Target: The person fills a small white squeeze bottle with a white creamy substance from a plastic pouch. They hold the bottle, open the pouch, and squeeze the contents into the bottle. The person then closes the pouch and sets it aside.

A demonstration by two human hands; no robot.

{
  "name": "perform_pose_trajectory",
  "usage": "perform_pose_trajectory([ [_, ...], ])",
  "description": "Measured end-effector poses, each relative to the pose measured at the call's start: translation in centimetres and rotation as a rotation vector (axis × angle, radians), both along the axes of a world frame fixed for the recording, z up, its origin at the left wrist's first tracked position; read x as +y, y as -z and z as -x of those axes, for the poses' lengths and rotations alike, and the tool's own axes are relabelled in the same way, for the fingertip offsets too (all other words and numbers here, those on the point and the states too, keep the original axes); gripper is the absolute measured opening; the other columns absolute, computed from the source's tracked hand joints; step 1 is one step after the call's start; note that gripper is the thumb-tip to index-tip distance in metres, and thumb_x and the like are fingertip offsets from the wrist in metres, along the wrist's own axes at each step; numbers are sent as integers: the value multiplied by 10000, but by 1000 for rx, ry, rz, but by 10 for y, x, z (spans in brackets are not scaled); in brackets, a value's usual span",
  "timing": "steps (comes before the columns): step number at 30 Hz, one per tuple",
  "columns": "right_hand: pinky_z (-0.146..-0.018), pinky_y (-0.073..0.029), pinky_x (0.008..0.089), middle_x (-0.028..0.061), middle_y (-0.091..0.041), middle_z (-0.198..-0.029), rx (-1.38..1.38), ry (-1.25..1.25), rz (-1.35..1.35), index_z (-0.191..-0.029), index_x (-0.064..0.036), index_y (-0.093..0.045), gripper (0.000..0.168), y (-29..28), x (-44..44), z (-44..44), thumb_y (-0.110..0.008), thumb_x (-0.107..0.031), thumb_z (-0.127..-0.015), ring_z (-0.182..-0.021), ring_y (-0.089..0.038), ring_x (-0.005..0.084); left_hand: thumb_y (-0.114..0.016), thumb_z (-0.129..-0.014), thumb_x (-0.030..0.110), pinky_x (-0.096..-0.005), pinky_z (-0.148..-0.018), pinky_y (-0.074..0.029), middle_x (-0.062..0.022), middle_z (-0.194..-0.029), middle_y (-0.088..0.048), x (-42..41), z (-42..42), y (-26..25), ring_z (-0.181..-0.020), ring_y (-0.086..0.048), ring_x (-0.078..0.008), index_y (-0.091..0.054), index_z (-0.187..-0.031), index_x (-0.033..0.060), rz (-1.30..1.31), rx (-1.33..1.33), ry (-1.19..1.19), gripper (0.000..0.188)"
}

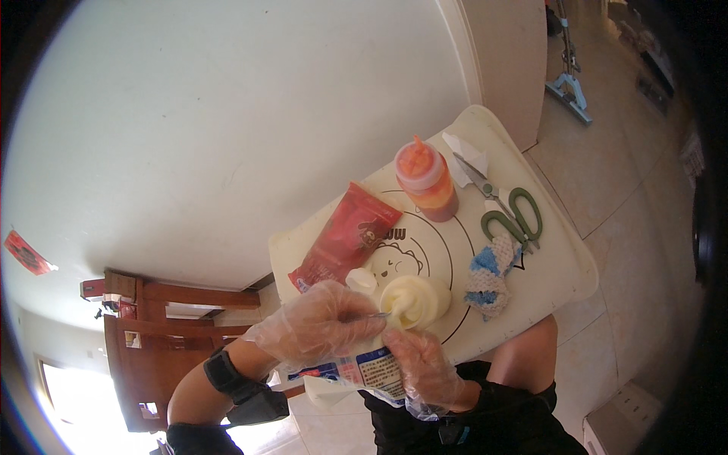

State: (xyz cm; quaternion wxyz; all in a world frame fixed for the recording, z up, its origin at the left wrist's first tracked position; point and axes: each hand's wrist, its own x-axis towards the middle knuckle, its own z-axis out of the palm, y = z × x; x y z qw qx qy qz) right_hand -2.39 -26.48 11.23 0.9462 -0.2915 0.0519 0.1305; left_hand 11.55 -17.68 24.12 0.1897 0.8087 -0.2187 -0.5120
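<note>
My left hand (324,327) and my right hand (424,367) wear clear plastic gloves. Between them they grip a soft printed packet (378,372), fingertips close to its upper end. That end meets the mouth of a round container (438,301) standing on a small white table (560,267). Pale yellow, creamy sauce (406,301) lies thick and swirled at the container's mouth. Just beyond my left fingers is a small white piece (361,280), perhaps a cap. A red sauce pouch (347,239) lies flat past my left hand.
A squeeze bottle (426,182) with red sauce stands at the far side. Green-handled scissors (500,205) lie beside it, partly over white paper (469,159). A blue-and-white knitted cloth (490,278) is at the right. A wall (273,114) borders the table; a mop (571,94) stands beyond.
</note>
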Motion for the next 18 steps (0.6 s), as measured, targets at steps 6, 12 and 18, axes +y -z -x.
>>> perform_pose_trajectory([
  [6, -837, -487, 382, 161, -608, -1000, -500, 443, 904, -1148, 51, -522, 284, 31, 8, 11, -478, -100, -913, -921, -596, 268, -705, -849, 189, -234, -643, -467, 12, -801, -649, 5, 1, 8, -727, -546, -41, -688, -924, -4, 115, 141, -122, 207],
  [12, -838, -459, 469, 241, -568, -1065, -544, 417, 979, -1164, 94, -482, 420, 67, 22, 17, -579, 5, -765, -945, -565, 385, -713, -842, 204, -246, -667, -462, -11, -785, -658, 4, 5, 9, -732, -548, -54, -693, -978, -3, 161, 124, -119, 248],
  [18, -817, -459, 447, 230, -574, -1060, -663, 729, 1296, -1147, 80, -506, 457, 28, 14, 17, -619, 7, -710, -910, -559, 361, -709, -840, 182, -222, -495, -524, -58, -745, -637, 1, 7, 8, -585, -599, -82, -674, -922, -59, 116, 85, -163, 257],
])
